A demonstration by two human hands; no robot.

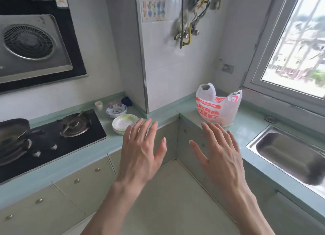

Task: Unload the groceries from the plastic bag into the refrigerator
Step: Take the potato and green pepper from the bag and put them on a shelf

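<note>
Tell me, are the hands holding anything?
No. The left hand and right hand are open and empty; the bag sits untouched.

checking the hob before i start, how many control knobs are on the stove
3, in a row along the front edge of the black stove: one at left, one in the middle, one faint by the pan handle. The pan may hide more.
</note>
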